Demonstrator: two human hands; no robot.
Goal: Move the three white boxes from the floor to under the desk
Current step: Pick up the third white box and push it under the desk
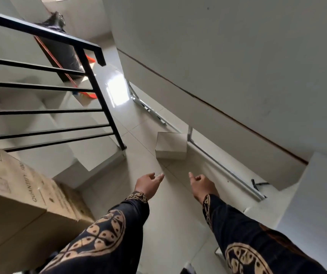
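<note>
Brown cartons (20, 194) run off the left edge, print seemingly blurred.

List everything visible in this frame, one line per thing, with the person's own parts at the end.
white box: one, white, on the floor tiles against the metal-framed base at the right wall
cardboard cartons: a stack, count unclear, brown with black print, lower left
stair railing: one, black metal, left, beside pale steps
black bag: one, upper left past the railing
orange items: count unclear, on the floor beyond the railing
floor: pale glossy tiles
left hand: one, empty, fingers extended toward the white box, dark patterned sleeve
right hand: one, empty, reaching toward the white box, same sleeve
</note>
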